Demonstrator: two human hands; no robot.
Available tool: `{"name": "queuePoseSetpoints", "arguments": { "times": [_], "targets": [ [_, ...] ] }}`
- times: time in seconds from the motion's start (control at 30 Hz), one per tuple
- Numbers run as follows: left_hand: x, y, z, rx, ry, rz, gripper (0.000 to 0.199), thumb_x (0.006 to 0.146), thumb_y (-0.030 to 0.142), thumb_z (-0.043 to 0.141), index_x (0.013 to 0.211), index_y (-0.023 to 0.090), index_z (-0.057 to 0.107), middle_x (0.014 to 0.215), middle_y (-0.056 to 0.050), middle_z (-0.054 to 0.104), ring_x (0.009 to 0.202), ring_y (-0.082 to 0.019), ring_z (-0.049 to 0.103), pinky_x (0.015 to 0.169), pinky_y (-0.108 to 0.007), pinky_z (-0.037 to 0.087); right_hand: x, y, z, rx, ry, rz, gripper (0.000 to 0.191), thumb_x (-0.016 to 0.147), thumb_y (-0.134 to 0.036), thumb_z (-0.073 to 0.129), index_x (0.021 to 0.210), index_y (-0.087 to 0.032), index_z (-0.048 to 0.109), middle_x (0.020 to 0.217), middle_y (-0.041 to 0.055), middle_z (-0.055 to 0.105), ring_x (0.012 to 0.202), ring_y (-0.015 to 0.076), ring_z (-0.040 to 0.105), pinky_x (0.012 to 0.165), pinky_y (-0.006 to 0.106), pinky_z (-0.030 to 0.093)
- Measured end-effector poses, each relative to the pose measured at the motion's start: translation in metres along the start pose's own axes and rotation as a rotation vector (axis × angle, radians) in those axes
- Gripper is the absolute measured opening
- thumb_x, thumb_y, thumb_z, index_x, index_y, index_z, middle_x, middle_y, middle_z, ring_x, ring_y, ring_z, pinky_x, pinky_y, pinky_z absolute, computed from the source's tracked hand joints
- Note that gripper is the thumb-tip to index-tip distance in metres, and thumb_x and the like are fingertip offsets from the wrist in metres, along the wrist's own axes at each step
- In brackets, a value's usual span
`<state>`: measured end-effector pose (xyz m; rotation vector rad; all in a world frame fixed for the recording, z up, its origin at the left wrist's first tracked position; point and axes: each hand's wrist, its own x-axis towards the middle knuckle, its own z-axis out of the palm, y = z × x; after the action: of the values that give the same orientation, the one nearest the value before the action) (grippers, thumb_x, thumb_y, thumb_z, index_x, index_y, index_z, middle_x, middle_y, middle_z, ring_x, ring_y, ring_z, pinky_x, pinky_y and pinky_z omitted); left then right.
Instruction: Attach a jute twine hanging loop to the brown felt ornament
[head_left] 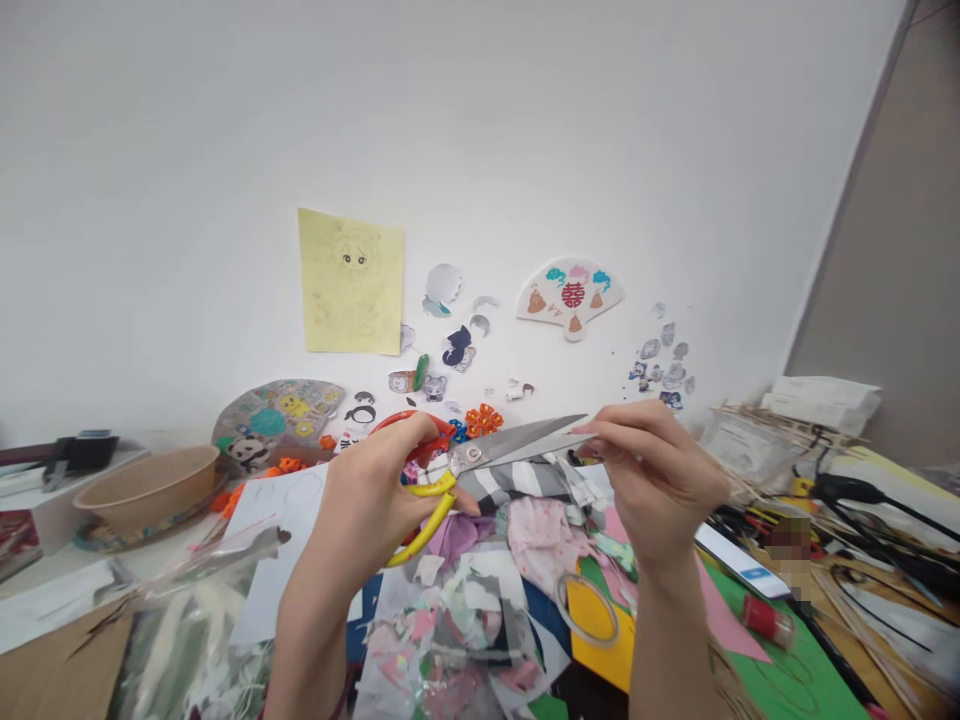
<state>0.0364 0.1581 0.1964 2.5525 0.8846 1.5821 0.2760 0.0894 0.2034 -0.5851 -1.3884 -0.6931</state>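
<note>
Scissors [474,454] with one red and one yellow handle are held up above the table, blades partly open and pointing right. My left hand [386,465] is closed around the handles. Beside the blade tips, my right hand [652,470] has its fingers pinched together; whatever lies between them is too small to make out. Behind and below the blades are a black-and-white checked cloth [510,482] and a pink patterned cloth [544,535].
Fabric and paper scraps [465,620] lie in front, near a clear tape roll [587,608]. A beige bowl [146,490] stands left. On the right are a phone [742,562], a red thread spool [766,620] and cables. Yellow paper [352,300] hangs on the wall.
</note>
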Motion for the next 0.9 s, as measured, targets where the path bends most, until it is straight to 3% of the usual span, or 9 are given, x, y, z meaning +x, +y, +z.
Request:
{"name": "queuePoseSetpoints", "arguments": {
  "times": [0.13, 0.23, 0.37, 0.47, 0.6, 0.73, 0.9],
  "targets": [
    [0.000, -0.003, -0.001, -0.005, 0.008, -0.063, 0.024, 0.072, 0.036, 0.075, 0.081, 0.023, 0.056, 0.063, 0.006, 0.050, 0.060, -0.013, 0.044, 0.056, -0.024, 0.031, -0.001, 0.000, -0.001, -0.014, -0.007, 0.009, 0.028, 0.086, -0.005, 0.066, 0.090, -0.030, 0.080, 0.080, 0.0018, 0.069, 0.067, 0.0162, 0.062, 0.054, 0.032, 0.053],
    [0.001, -0.006, -0.002, -0.111, 0.003, -0.168, 0.030, 0.070, 0.037, 0.074, 0.074, 0.023, 0.048, 0.058, 0.007, 0.046, 0.057, -0.013, 0.041, 0.054, -0.024, 0.031, -0.001, 0.001, -0.002, -0.035, -0.007, -0.011, 0.032, 0.085, -0.003, 0.067, 0.092, -0.031, 0.080, 0.081, 0.0017, 0.069, 0.070, 0.0164, 0.062, 0.056, 0.032, 0.053],
    [0.002, -0.009, -0.004, -0.156, -0.036, -0.229, 0.033, 0.069, 0.035, 0.070, 0.089, 0.024, 0.046, 0.077, 0.003, 0.057, 0.065, -0.016, 0.051, 0.061, -0.026, 0.041, -0.001, 0.003, -0.003, -0.111, -0.013, -0.043, 0.033, 0.084, -0.003, 0.068, 0.093, -0.033, 0.080, 0.081, 0.0011, 0.070, 0.071, 0.0173, 0.062, 0.060, 0.033, 0.051],
    [0.002, -0.011, -0.004, -0.118, -0.114, -0.218, 0.042, 0.070, 0.034, 0.069, 0.104, 0.022, 0.047, 0.096, -0.005, 0.061, 0.078, -0.021, 0.058, 0.069, -0.032, 0.047, -0.001, 0.006, -0.003, -0.165, -0.021, -0.092, 0.034, 0.085, -0.003, 0.067, 0.093, -0.033, 0.080, 0.080, 0.0009, 0.071, 0.072, 0.0177, 0.062, 0.063, 0.034, 0.049],
    [0.001, -0.017, -0.004, -0.070, -0.192, -0.135, 0.033, 0.073, 0.033, 0.069, 0.099, 0.022, 0.051, 0.092, -0.003, 0.061, 0.080, -0.022, 0.057, 0.069, -0.031, 0.045, -0.002, 0.008, -0.004, -0.192, -0.050, -0.134, 0.037, 0.085, -0.001, 0.065, 0.095, -0.033, 0.080, 0.081, 0.0012, 0.070, 0.073, 0.0181, 0.061, 0.066, 0.035, 0.048],
    [0.001, -0.021, -0.008, -0.027, -0.130, -0.073, 0.035, 0.075, 0.041, 0.071, 0.098, 0.023, 0.051, 0.089, -0.001, 0.061, 0.077, -0.020, 0.056, 0.068, -0.030, 0.043, -0.001, 0.009, -0.004, -0.245, -0.083, -0.172, 0.036, 0.085, 0.000, 0.065, 0.094, -0.032, 0.079, 0.081, 0.0011, 0.071, 0.075, 0.0178, 0.061, 0.068, 0.034, 0.048],
    [-0.004, -0.023, -0.021, 0.069, -0.025, -0.044, 0.041, 0.076, 0.046, 0.073, 0.103, 0.024, 0.052, 0.108, -0.006, 0.066, 0.091, -0.025, 0.060, 0.078, -0.035, 0.044, 0.001, 0.006, -0.004, -0.372, -0.131, -0.264, 0.035, 0.083, 0.007, 0.062, 0.088, -0.024, 0.077, 0.080, 0.0032, 0.071, 0.074, 0.0175, 0.059, 0.068, 0.034, 0.046]
  ]
}}
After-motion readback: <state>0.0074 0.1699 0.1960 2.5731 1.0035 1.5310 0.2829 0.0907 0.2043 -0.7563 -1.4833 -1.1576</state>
